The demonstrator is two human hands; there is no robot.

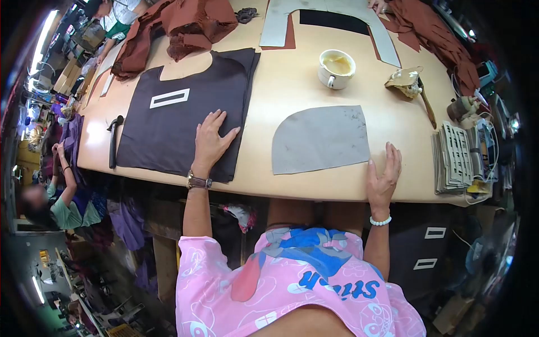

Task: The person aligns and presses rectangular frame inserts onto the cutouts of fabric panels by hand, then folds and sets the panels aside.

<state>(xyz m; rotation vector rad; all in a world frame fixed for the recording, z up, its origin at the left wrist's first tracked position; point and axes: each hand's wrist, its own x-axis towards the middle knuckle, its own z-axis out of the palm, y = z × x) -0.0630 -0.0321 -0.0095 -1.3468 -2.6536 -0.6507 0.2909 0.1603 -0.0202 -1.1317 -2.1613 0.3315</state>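
Note:
My left hand lies with its fingers spread on the right part of a stack of dark cut pieces. A white rectangular frame rests on that stack. My right hand is at the table's front edge, fingers apart and holding nothing, just right of a grey piece with one rounded corner. Beyond the grey piece stands a white mug with yellowish contents. A brush lies beside a crumpled, stained brown lump.
A hammer lies left of the dark stack. Reddish-brown material and pale templates are at the back of the table. Stacked cards stand at right. Co-workers are at the left and far side.

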